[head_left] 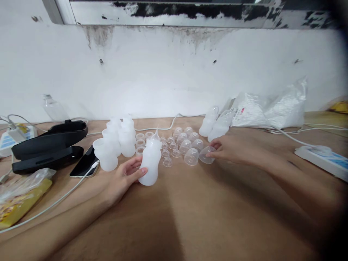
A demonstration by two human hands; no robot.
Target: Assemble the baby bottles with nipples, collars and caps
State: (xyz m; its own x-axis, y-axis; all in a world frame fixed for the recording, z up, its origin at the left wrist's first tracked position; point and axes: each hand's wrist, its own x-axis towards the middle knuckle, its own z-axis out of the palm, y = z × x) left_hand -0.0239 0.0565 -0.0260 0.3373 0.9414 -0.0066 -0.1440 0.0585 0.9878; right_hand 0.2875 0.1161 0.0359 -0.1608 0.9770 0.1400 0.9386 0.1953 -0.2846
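My left hand (pixel 133 170) is closed around a milky white baby bottle (pixel 151 163) with a clear pointed nipple on top. At the right end of the rows, the fingers of my right hand (pixel 217 149) pinch a clear dome cap (pixel 207 155). More clear dome caps (pixel 191 156) stand beside it in rows. Between these caps and the held bottle lie several small clear nipples (pixel 167 161). White rings (pixel 140 143) sit behind the bottle. Open white bottles (pixel 108 154) are grouped to the left. Two capped bottles (pixel 219 127) stand behind my right hand.
A black case (pixel 49 141), a phone (pixel 84 163) with a white cable and a yellow snack bag (pixel 24 199) lie left. A clear bottle (pixel 54 108) stands by the wall. Clear plastic bags (pixel 269 108) and a power strip (pixel 323 159) are at right.
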